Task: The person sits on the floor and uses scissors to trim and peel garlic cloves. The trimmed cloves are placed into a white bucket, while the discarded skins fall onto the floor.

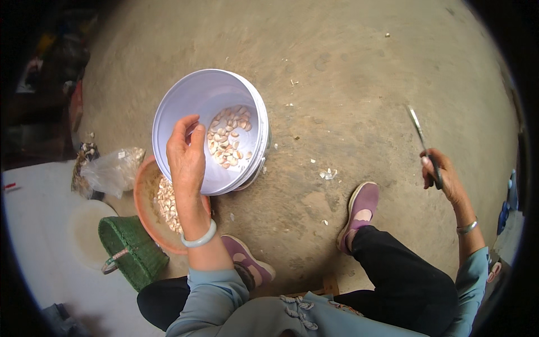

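Note:
My left hand (pixel 187 151) is over the near left rim of a white plastic bucket (pixel 181 105), its fingers bent and the thumb close to the forefinger. Whether anything small sits between the fingertips cannot be made out. Garlic cloves (pixel 225 145) lie loose on the bucket's bottom. Out to the right, my right hand (pixel 442 175) grips a pair of scissors (pixel 417 122) by the dark handles, blades pointing away from me. An orange plastic basin (pixel 143 189) with many more cloves (pixel 168 206) stands beside the bucket, partly hidden by it and my left forearm.
A green woven basket (pixel 134 248) with a handle leans left of my knee. Near it are a clear plastic bag (pixel 111 170) and a round pale lid-like disc (pixel 90 231) on a white surface (pixel 38 202). Bits of garlic skin (pixel 328 173) litter the concrete floor (pixel 311 210) between my shoes.

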`<state>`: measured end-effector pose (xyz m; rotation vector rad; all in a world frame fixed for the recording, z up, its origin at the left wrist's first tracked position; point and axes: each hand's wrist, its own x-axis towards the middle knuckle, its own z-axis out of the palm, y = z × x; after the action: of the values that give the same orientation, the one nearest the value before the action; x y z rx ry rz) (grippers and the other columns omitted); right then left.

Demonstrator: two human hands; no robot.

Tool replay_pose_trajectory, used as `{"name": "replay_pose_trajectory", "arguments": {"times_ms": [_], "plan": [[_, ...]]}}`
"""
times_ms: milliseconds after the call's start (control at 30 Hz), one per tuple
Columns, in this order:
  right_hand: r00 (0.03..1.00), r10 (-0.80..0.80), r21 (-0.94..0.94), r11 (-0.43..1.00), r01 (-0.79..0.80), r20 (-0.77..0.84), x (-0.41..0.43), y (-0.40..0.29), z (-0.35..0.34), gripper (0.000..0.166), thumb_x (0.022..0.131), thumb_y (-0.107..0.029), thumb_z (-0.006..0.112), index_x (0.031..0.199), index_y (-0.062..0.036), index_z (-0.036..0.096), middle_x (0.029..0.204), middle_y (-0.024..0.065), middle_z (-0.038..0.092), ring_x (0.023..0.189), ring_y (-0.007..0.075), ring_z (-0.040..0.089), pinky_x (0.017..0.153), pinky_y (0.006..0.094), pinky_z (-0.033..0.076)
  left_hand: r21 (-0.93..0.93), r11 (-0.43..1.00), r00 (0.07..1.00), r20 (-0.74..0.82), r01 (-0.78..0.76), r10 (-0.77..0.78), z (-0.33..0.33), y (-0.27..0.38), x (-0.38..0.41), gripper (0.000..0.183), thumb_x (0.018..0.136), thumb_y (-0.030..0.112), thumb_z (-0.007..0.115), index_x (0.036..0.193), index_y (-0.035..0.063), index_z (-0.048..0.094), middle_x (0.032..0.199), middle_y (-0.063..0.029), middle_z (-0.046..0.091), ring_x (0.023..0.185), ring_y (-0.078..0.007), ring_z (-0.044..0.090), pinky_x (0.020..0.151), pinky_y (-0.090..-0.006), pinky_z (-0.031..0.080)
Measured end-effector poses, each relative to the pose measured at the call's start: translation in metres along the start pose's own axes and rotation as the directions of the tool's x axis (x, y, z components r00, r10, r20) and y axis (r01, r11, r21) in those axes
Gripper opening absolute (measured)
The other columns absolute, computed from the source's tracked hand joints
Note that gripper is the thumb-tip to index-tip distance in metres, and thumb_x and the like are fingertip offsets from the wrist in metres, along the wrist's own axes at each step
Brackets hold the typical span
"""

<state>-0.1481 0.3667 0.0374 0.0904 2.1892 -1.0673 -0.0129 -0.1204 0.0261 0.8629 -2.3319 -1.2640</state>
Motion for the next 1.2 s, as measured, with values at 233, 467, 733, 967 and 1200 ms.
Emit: {"name": "replay_pose_trajectory", "arguments": {"times_ms": [233, 467, 733, 967, 1200], "plan": [[0.99, 0.113, 0.235, 0.968, -0.09, -0.089, 0.064, 0.042, -0.027, 0.044, 0.088, -0.038, 0.07, 0.101, 0.0022, 0.056, 0.066, 0.0038, 0.056, 0.05, 0.0143, 0.056, 0.046, 0.0287, 0.047, -0.11, 0.991, 0.994, 0.073, -0.072, 0.08, 0.026, 0.027, 0.01, 0.024, 0.092, 0.007, 0.059, 0.113, -0.0039, 0.063, 0.104, -0.0099, 0.067, 0.095, -0.017, 0.061, 0.087, -0.0292, 0.048], [0.966, 0.127, 0.255, 0.965, -0.067, -0.227, 0.175, 0.01, -0.045, 0.041, 0.084, -0.028, 0.076, 0.1, 0.0033, 0.056, 0.065, 0.0053, 0.057, 0.052, 0.0154, 0.057, 0.047, 0.0311, 0.05, 0.15, 0.981, 0.959, 0.274, -0.119, 0.075, 0.093, 0.054, -0.002, 0.07, 0.087, 0.007, 0.059, 0.146, -0.0076, 0.023, 0.144, -0.0298, 0.035, 0.134, -0.0421, 0.037, 0.111, -0.0437, 0.031], [0.868, -0.078, 0.002, 0.996, 0.09, -0.491, 0.383, 0.002, -0.105, 0.036, 0.082, -0.023, 0.074, 0.103, 0.0014, 0.059, 0.067, 0.0052, 0.061, 0.058, 0.0151, 0.059, 0.054, 0.0317, 0.05, 0.404, 0.91, 0.973, 0.232, -0.098, 0.001, 0.125, 0.057, 0.009, 0.071, 0.092, 0.001, 0.046, 0.149, -0.0098, 0.006, 0.151, -0.0368, 0.02, 0.141, -0.0483, 0.022, 0.116, -0.0455, 0.022], [0.645, -0.543, -0.595, 0.786, 0.166, -0.538, 0.487, -0.01, -0.115, 0.055, 0.08, -0.013, 0.07, 0.13, -0.0057, 0.049, 0.104, 0.0204, 0.065, 0.097, 0.0375, 0.062, 0.084, 0.0455, 0.05, 0.498, 0.867, 0.985, 0.153, -0.006, -0.081, 0.131, 0.061, 0.011, 0.068, 0.094, -0.001, 0.043, 0.153, 0.0, 0.009, 0.148, -0.0333, 0.032, 0.13, -0.0443, 0.045, 0.108, -0.0407, 0.035], [0.686, -0.649, -0.724, 0.64, 0.259, -0.328, 0.551, -0.014, -0.121, 0.069, 0.076, 0.004, 0.066, 0.14, -0.01, 0.043, 0.109, 0.0197, 0.064, 0.102, 0.0399, 0.06, 0.087, 0.044, 0.05, 0.539, 0.842, 0.981, 0.143, 0.03, -0.127, 0.135, 0.063, 0.012, 0.069, 0.094, 0.001, 0.043, 0.153, 0.0006, 0.009, 0.149, -0.0314, 0.031, 0.131, -0.043, 0.044, 0.108, -0.0406, 0.034]]}}
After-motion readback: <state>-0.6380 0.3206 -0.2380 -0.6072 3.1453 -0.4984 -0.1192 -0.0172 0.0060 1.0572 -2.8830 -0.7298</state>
